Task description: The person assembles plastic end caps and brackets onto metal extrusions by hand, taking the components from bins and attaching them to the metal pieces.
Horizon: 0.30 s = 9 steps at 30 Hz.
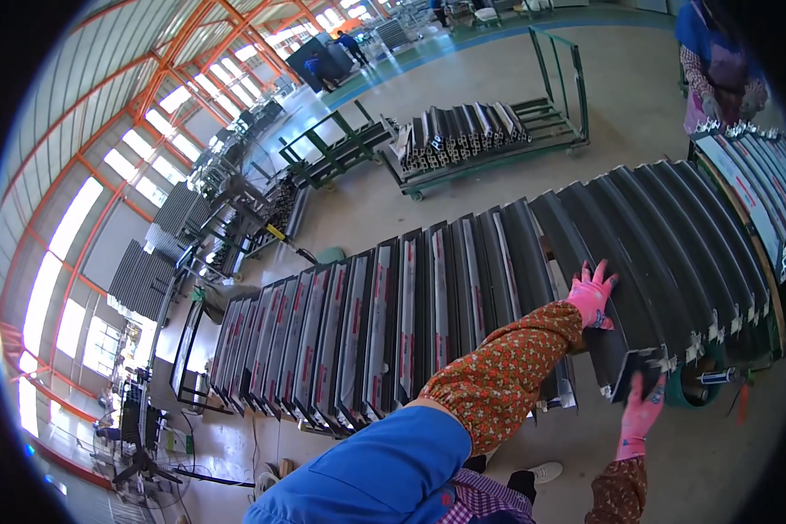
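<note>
My left hand (592, 295), in a pink glove, lies with fingers spread on a long dark metal profile (616, 336) in the row in front of me. My right hand (640, 412), also gloved in pink, is at the near end of that profile. Its fingers are closed on a small dark rectangular plate (636, 371), slightly blurred, held by the profile's end. More dark profiles (672, 236) lie side by side to the right, with pale fittings (714, 328) at their near ends. To the left, grey-faced profiles (380, 323) with red marks stand in a row.
A green cart (546, 127) loaded with metal profiles (463, 135) stands beyond the row. A co-worker (720, 79) in gloves is at the far right, beside more profiles (755, 179). A tool with a silver cylinder (718, 377) hangs by the row's near right edge.
</note>
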Motion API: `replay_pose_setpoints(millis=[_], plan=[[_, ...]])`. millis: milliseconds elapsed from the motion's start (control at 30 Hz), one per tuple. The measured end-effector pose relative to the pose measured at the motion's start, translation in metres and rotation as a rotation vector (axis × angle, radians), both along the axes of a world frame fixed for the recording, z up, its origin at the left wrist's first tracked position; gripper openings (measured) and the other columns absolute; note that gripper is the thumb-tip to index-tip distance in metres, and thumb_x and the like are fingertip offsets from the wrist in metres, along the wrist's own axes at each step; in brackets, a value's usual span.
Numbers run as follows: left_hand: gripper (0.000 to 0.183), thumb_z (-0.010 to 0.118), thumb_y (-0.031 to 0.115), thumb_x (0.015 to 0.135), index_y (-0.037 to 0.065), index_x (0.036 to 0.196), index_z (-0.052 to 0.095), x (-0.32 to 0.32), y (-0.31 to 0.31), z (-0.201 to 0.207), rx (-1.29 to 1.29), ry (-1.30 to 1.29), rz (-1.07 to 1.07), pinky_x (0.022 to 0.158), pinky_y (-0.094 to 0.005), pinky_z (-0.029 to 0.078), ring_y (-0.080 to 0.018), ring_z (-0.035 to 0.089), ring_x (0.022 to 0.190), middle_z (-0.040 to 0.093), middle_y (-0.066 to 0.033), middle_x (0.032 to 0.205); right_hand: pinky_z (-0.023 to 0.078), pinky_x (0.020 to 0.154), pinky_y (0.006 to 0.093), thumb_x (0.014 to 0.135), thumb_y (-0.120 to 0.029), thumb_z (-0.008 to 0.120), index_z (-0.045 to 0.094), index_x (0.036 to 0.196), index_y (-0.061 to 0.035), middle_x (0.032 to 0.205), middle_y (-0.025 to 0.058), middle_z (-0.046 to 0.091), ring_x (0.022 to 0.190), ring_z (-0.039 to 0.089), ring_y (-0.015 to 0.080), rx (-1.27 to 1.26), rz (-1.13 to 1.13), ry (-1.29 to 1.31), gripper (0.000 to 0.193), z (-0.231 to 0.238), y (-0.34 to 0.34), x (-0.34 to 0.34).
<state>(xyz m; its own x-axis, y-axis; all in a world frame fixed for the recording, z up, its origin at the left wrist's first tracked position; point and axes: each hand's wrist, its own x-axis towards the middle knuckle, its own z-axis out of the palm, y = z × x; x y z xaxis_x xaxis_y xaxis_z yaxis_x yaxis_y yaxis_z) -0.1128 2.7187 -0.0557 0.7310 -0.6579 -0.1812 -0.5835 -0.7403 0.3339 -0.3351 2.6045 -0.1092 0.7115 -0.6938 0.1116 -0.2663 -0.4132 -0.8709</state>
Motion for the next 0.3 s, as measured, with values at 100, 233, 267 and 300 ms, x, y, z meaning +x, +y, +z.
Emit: replay_pose_setpoints(millis=[100, 233, 267, 300], plan=[[0.109, 0.083, 0.044, 0.048, 0.014, 0.138, 0.029, -0.01, -0.001, 0.004, -0.098, 0.088, 0.005, 0.101, -0.0613, 0.023, -0.0517, 0.011, 0.13, 0.009, -0.019, 0.146, 0.035, 0.097, 0.0333, 0.085, -0.026, 0.063, 0.035, 0.129, 0.0095, 0.128, 0.0203, 0.046, 0.113, 0.047, 0.0243, 0.104, -0.067, -0.155, 0.064, 0.002, 0.013, -0.015], [0.106, 0.076, 0.052, 0.059, 0.0, 0.137, 0.026, 0.033, 0.049, 0.023, -0.296, 0.288, -0.376, 0.107, -0.0411, 0.025, -0.0342, 0.024, 0.132, 0.021, -0.0216, 0.141, 0.041, 0.091, 0.0391, 0.081, -0.034, 0.066, 0.049, 0.116, 0.0077, 0.113, 0.0248, 0.054, 0.105, 0.053, 0.0365, -0.279, -0.036, 0.084, 0.058, -0.073, 0.023, -0.048], [0.102, 0.074, 0.052, 0.063, 0.004, 0.138, 0.024, 0.037, 0.065, 0.035, -0.142, 0.115, -0.429, 0.109, -0.0407, 0.021, -0.0365, 0.024, 0.131, 0.02, -0.0199, 0.143, 0.042, 0.089, 0.0392, 0.081, -0.036, 0.065, 0.048, 0.118, 0.0066, 0.113, 0.025, 0.054, 0.104, 0.054, 0.0371, -0.223, -0.022, 0.107, 0.059, -0.065, 0.022, -0.057], [0.105, 0.073, 0.052, 0.064, 0.013, 0.143, 0.015, 0.047, 0.078, 0.037, -0.129, 0.249, -0.44, 0.111, -0.0376, 0.014, -0.0345, 0.01, 0.136, 0.01, -0.0196, 0.147, 0.045, 0.086, 0.0393, 0.077, -0.025, 0.072, 0.052, 0.114, 0.0045, 0.107, 0.0218, 0.057, 0.098, 0.057, 0.033, -0.298, -0.097, 0.128, 0.051, -0.075, 0.015, -0.067]])
